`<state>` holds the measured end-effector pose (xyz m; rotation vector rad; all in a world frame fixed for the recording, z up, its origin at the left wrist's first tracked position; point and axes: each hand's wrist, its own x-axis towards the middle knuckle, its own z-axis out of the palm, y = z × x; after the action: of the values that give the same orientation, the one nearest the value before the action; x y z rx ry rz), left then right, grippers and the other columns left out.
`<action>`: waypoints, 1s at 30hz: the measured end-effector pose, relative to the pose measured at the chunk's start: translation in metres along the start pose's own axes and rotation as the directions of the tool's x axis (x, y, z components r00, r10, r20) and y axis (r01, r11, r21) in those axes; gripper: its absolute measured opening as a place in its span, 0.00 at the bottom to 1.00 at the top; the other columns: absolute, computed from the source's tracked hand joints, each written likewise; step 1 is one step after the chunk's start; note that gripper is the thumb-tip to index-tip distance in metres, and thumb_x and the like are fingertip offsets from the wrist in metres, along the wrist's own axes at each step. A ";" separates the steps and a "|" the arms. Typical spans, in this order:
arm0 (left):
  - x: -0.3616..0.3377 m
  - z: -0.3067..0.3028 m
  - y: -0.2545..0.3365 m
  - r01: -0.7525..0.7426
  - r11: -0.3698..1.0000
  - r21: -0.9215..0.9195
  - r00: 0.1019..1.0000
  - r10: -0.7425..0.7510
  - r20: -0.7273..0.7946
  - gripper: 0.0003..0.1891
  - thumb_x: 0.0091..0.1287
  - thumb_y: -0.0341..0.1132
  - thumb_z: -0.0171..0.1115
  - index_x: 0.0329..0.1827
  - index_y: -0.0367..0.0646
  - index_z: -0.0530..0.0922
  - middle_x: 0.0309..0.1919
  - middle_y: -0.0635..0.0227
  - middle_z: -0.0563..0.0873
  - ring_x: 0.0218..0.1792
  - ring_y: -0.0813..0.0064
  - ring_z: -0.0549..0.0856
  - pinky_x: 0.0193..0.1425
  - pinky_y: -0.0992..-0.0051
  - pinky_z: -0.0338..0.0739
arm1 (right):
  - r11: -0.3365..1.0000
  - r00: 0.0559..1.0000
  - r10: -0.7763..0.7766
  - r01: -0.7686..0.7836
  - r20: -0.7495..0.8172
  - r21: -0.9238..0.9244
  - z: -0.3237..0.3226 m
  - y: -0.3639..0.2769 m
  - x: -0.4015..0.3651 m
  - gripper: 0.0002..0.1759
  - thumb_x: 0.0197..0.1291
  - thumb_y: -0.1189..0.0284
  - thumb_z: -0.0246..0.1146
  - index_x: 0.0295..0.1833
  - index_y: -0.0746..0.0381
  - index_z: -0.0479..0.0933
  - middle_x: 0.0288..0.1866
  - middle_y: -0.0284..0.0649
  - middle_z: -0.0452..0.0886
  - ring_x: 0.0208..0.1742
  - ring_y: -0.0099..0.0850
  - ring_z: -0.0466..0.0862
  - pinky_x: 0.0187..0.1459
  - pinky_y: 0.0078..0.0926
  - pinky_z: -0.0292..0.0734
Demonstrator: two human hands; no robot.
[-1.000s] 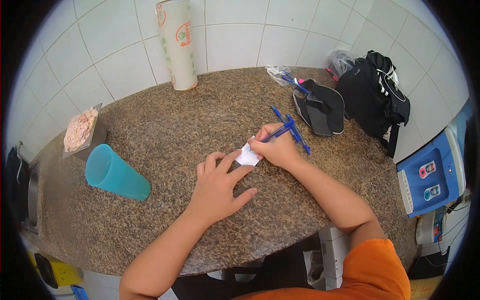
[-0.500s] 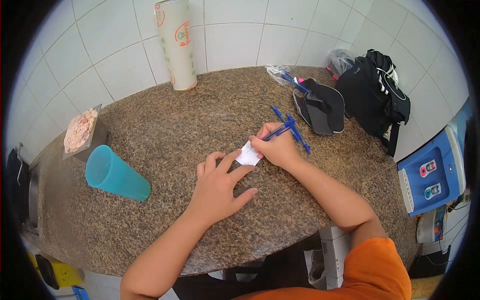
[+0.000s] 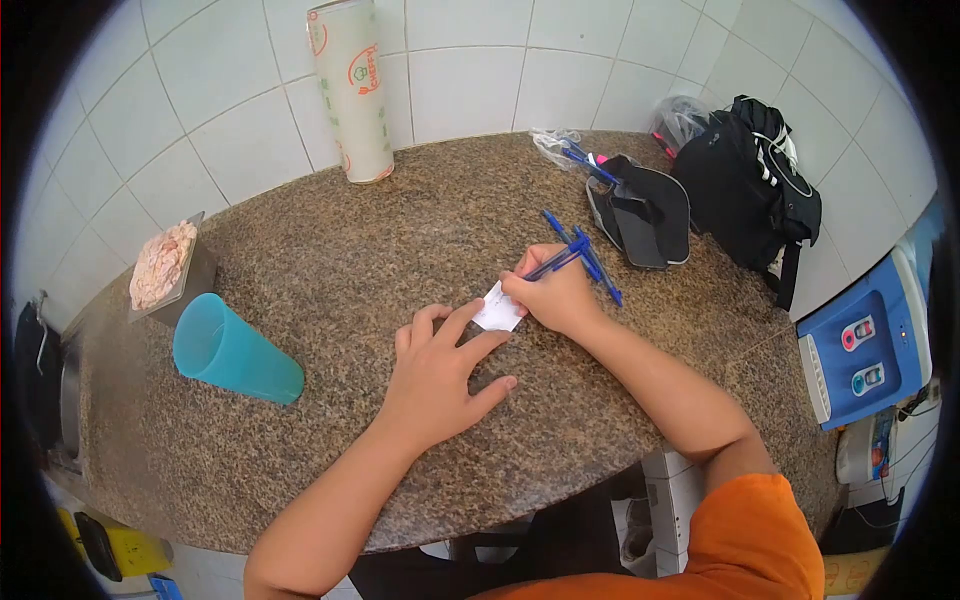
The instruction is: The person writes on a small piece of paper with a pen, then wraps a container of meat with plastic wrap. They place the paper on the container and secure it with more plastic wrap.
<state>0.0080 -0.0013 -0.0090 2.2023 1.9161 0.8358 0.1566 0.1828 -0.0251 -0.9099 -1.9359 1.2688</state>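
Note:
A small white slip of paper lies on the speckled granite counter. My right hand grips a blue pen between thumb and fingers, its tip side at the paper's upper right; the tip itself is hidden by the fingers. Spread flat, my left hand touches the paper's left and lower edges with its fingertips and holds nothing. Just beyond the right hand, several more blue pens lie crossed on the counter.
A teal cup stands left, beside a container with a pinkish top. A tall paper roll stands by the tiled wall. A dark cap, a black backpack and a blue water dispenser are on the right.
The view has shifted very slightly. Both hands, the pen and the paper stay in practically the same places.

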 end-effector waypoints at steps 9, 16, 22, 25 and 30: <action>0.001 0.003 0.001 -0.002 1.000 0.021 1.000 0.002 -0.024 0.26 0.62 0.53 0.76 0.62 0.58 0.88 0.74 0.61 0.78 0.70 0.50 0.73 0.72 0.49 0.64 | 0.992 0.997 -0.074 0.076 0.021 -0.104 -0.010 0.007 0.008 0.17 0.63 0.72 0.76 0.27 0.63 0.76 0.21 0.36 0.83 0.21 0.20 0.82 0.23 0.23 0.74; 0.000 0.001 0.001 -0.003 1.000 0.011 1.000 0.003 -0.022 0.25 0.62 0.53 0.76 0.62 0.58 0.88 0.74 0.61 0.78 0.71 0.50 0.72 0.72 0.50 0.65 | 0.993 0.996 -0.088 0.090 0.026 -0.075 -0.010 0.011 0.008 0.17 0.62 0.73 0.77 0.27 0.64 0.76 0.21 0.37 0.84 0.21 0.20 0.82 0.23 0.23 0.74; 0.000 0.001 0.000 -0.007 1.000 0.007 1.000 0.007 -0.026 0.25 0.62 0.53 0.76 0.62 0.58 0.88 0.74 0.61 0.78 0.71 0.49 0.72 0.72 0.49 0.64 | 0.997 0.997 -0.080 0.081 0.017 -0.006 -0.009 0.015 0.011 0.17 0.57 0.73 0.77 0.24 0.65 0.76 0.18 0.38 0.82 0.19 0.25 0.84 0.22 0.27 0.77; 0.000 0.002 0.000 -0.005 1.000 0.005 1.000 0.005 -0.021 0.26 0.63 0.53 0.76 0.62 0.58 0.88 0.74 0.61 0.78 0.71 0.49 0.72 0.73 0.49 0.64 | 0.995 0.997 -0.073 0.076 0.039 -0.061 -0.010 0.012 0.010 0.16 0.60 0.75 0.77 0.27 0.65 0.76 0.23 0.39 0.85 0.22 0.21 0.84 0.23 0.22 0.77; 0.000 0.002 -0.001 -0.003 1.000 0.007 1.000 0.003 -0.017 0.26 0.63 0.53 0.76 0.63 0.57 0.88 0.74 0.61 0.78 0.71 0.48 0.72 0.73 0.49 0.64 | 0.999 1.000 -0.017 0.017 0.001 -0.032 -0.008 0.007 0.007 0.16 0.60 0.75 0.76 0.26 0.65 0.76 0.22 0.40 0.85 0.21 0.22 0.84 0.23 0.23 0.78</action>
<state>0.0083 -0.0006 -0.0110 2.2098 1.9268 0.8520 0.1610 0.1945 -0.0278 -0.9076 -1.9650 1.2321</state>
